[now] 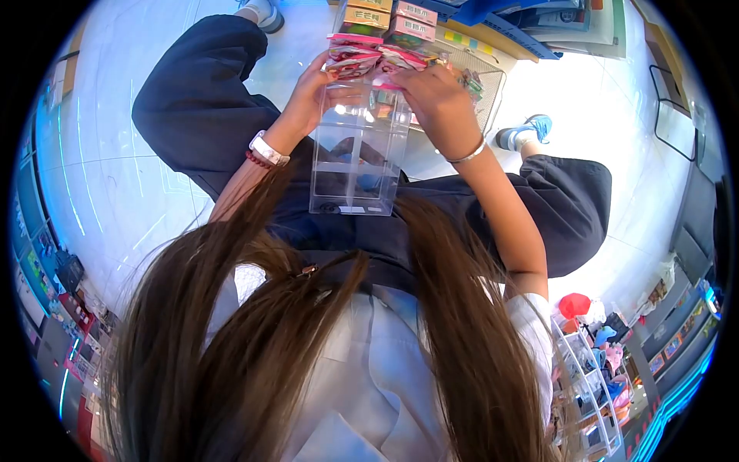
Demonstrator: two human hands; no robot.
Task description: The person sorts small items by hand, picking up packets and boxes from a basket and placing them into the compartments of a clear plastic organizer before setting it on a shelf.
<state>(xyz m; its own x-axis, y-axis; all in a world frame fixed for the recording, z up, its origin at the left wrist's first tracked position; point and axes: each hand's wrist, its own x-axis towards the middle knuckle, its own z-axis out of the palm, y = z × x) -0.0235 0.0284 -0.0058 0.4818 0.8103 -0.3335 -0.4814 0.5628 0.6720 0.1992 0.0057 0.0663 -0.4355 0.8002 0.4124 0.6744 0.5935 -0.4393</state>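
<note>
A clear plastic box (pixel 358 146) with a dividing panel stands tilted between my legs. Small pink-and-red packets (pixel 354 60) are bunched at its far end. My left hand (pixel 314 91) is closed round the far left side of the box; its fingertips show through the plastic, and its thumb side touches the packets. From the right, my right hand (pixel 437 96) reaches over the far edge, fingers bent down and closed on the packets. The tips of those fingers are partly hidden.
Beyond the packets, yellow boxes (pixel 366 19) and pink boxes (pixel 413 27) stand in a pale mesh basket (pixel 493 85). Blue folders (pixel 493 11) lie at the top right. A white rack (pixel 589 377) with plush toys is at the lower right. My legs spread on both sides over white floor tiles.
</note>
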